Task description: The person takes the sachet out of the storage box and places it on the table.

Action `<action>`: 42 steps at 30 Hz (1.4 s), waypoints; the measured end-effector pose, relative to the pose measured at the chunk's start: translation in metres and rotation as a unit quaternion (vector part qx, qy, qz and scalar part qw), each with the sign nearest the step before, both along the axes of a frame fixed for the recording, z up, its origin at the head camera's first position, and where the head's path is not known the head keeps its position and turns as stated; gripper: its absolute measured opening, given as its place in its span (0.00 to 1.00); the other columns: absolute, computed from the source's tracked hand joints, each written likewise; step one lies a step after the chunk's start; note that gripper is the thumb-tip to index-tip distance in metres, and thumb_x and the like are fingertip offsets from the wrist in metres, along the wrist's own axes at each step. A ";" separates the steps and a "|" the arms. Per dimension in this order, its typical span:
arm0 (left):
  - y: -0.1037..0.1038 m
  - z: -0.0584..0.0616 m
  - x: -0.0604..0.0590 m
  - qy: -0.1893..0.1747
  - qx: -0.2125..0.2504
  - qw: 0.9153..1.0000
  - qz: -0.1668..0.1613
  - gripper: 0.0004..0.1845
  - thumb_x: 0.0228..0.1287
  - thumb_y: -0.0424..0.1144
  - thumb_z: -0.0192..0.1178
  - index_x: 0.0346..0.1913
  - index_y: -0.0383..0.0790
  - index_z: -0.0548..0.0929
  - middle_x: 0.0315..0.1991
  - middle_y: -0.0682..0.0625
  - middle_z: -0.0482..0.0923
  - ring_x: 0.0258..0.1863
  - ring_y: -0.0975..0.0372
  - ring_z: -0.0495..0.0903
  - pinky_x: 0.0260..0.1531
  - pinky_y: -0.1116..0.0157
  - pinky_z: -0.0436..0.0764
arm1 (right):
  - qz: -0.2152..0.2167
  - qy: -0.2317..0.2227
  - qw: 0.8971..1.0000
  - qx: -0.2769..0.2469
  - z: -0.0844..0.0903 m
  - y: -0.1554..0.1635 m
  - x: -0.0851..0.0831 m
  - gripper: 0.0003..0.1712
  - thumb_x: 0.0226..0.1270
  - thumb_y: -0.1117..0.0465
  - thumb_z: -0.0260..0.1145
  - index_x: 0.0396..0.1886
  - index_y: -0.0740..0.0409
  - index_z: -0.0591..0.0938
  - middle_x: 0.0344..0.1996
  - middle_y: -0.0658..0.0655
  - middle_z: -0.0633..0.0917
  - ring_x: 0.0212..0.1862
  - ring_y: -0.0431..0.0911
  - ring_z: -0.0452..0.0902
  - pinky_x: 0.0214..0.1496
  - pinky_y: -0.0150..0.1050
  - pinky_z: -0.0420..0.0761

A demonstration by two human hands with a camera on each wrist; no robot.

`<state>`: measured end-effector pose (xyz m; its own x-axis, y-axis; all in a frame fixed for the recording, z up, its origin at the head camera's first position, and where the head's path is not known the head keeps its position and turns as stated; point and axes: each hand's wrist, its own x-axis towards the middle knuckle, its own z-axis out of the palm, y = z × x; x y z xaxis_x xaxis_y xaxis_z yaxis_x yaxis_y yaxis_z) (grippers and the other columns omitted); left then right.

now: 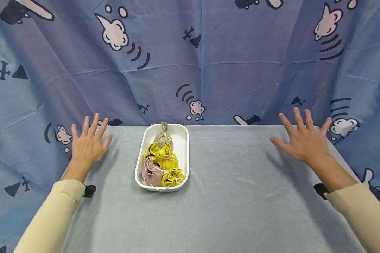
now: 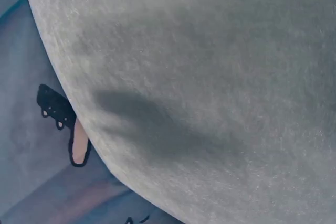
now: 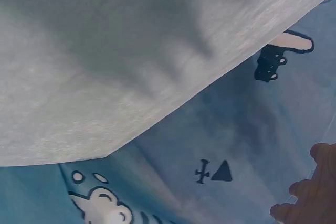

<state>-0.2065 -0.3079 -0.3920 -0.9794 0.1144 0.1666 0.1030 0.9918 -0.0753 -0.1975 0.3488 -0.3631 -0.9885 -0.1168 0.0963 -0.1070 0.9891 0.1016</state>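
Note:
My left hand (image 1: pixel 88 146) hovers over the table's left side with its fingers spread and straight, holding nothing. On the far right my right hand (image 1: pixel 307 140) is spread the same way, its palm down and nothing in it. Between them, nearer the left hand, a white tray (image 1: pixel 184 140) holds several small drawstring pouches: a brown pouch (image 1: pixel 163 140) at the back, a pink pouch (image 1: pixel 152 173) at the front left, and yellow pouches (image 1: pixel 172 177) beside and behind it. Neither hand touches the tray. The right wrist view catches a few fingertips (image 3: pixel 302 203) at its lower right corner.
A grey table (image 1: pixel 228 196) spreads under both hands, which cast shadows on it. Blue patterned cloth (image 1: pixel 234 70) hangs behind the table and along both sides. Small black devices (image 1: pixel 89 191) are worn at the wrists.

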 end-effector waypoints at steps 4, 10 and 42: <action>0.005 0.001 0.001 0.003 -0.001 1.000 -0.008 0.34 0.79 0.57 0.36 0.81 0.47 0.48 0.80 0.41 0.39 0.79 0.46 0.31 0.68 0.33 0.31 | 0.012 0.008 1.000 0.011 0.003 -0.011 0.001 0.55 0.65 0.23 0.47 0.82 0.47 0.46 0.78 0.68 0.35 0.76 0.69 0.26 0.60 0.75 0.16; 0.014 0.002 0.003 0.019 -0.005 0.999 -0.029 0.34 0.79 0.57 0.39 0.80 0.48 0.52 0.80 0.42 0.41 0.78 0.45 0.38 0.69 0.34 0.33 | 0.041 0.031 0.998 0.019 0.005 -0.025 0.004 0.54 0.64 0.23 0.50 0.82 0.45 0.49 0.79 0.67 0.40 0.77 0.69 0.32 0.62 0.73 0.17; 0.059 -0.002 0.010 -0.075 0.052 0.966 -0.243 0.33 0.79 0.56 0.42 0.80 0.49 0.54 0.80 0.44 0.46 0.77 0.44 0.46 0.70 0.36 0.47 | 0.273 0.053 0.958 -0.075 -0.001 -0.122 0.020 0.56 0.59 0.31 0.67 0.79 0.54 0.60 0.77 0.62 0.58 0.75 0.59 0.57 0.71 0.61 0.60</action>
<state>-0.1965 -0.2488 -0.3942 -0.8279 0.5574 0.0632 0.5608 0.8246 0.0747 -0.1777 0.2268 -0.3644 -0.7677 -0.5908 0.2482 -0.6095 0.7928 0.0016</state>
